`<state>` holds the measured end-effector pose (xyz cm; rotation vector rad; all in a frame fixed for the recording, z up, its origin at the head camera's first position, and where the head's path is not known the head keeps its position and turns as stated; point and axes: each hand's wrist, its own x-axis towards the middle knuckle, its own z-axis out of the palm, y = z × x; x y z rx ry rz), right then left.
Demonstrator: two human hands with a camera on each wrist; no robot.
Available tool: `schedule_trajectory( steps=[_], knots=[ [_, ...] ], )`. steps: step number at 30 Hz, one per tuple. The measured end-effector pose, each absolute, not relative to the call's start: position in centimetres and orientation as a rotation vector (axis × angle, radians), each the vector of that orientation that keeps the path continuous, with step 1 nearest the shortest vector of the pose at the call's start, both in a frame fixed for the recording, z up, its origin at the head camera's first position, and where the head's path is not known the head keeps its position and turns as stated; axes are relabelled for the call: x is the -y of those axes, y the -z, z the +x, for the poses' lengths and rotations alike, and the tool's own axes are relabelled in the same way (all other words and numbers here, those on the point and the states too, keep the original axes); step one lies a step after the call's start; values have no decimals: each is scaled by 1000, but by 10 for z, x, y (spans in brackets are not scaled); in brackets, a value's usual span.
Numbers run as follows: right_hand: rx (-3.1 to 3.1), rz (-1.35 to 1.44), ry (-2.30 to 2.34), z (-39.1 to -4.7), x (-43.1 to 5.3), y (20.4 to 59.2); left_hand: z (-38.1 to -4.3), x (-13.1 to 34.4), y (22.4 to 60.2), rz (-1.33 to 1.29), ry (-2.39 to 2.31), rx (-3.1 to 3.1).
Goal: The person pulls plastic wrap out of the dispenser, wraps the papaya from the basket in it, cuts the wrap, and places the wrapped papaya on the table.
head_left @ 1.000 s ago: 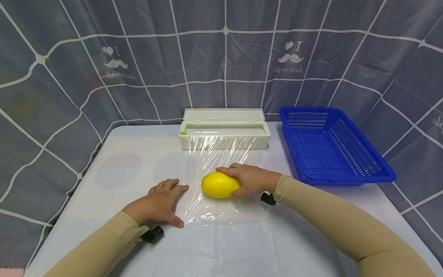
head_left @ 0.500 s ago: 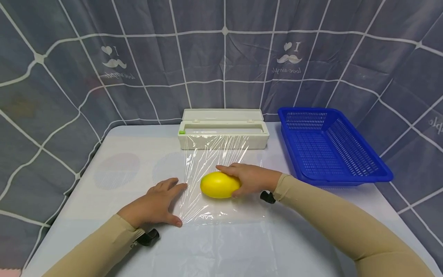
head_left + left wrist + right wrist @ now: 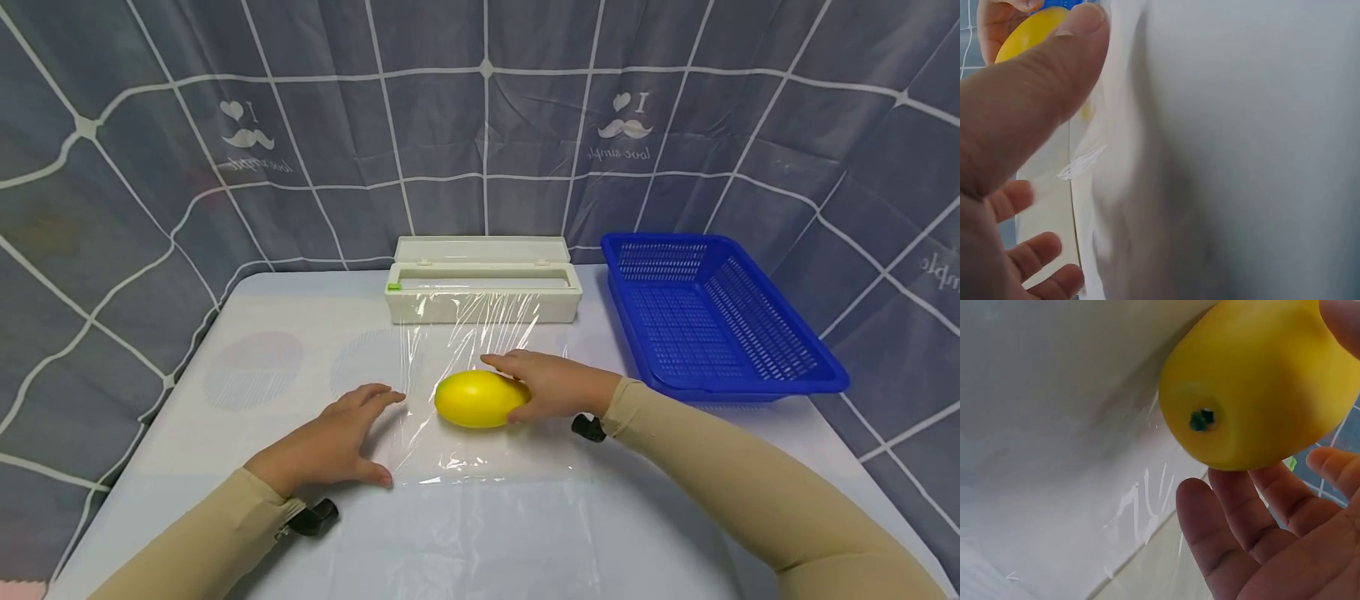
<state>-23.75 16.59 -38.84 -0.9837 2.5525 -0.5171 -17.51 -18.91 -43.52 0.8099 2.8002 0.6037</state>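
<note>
A smooth yellow oval fruit (image 3: 477, 400) lies on its side on clear plastic wrap (image 3: 450, 458). Its end bears a small dark green stem mark, seen in the right wrist view. Around the fruit's right end is my right hand (image 3: 558, 385), thumb in front and loosely extended fingers behind, fingertips right at the skin. My left hand (image 3: 330, 442) is spread at the left edge of the wrap with nothing in its grasp. The wrap runs back to a white wrap dispenser (image 3: 483, 310), whose lid is raised.
A blue plastic basket (image 3: 712, 325) stands at the right rear of the white-covered table (image 3: 270, 308). A green slider (image 3: 393, 287) sits on the dispenser's left end. Behind hangs a grey curtain (image 3: 442, 117) with white grid lines.
My right hand has loosened and shifted slightly right, uncovering more of the fruit. My left hand has drawn a little left, off the wrap's edge, and the creases there have eased.
</note>
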Motion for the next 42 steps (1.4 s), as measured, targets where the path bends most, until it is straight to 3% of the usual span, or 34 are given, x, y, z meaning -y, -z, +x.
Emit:
schedule_trajectory(
  steps=[25,31,42],
  knots=[
    [-2641,-958,559,-230,-182,382,-168,190,430,892,-658,-2878],
    [-2709,-830,667,-218,-201,373,-168,189,426,1085,-581,-2847],
    [-2512,-1036,549,-187,-239,395,-174,192,423,1252,-527,-2716]
  ],
)
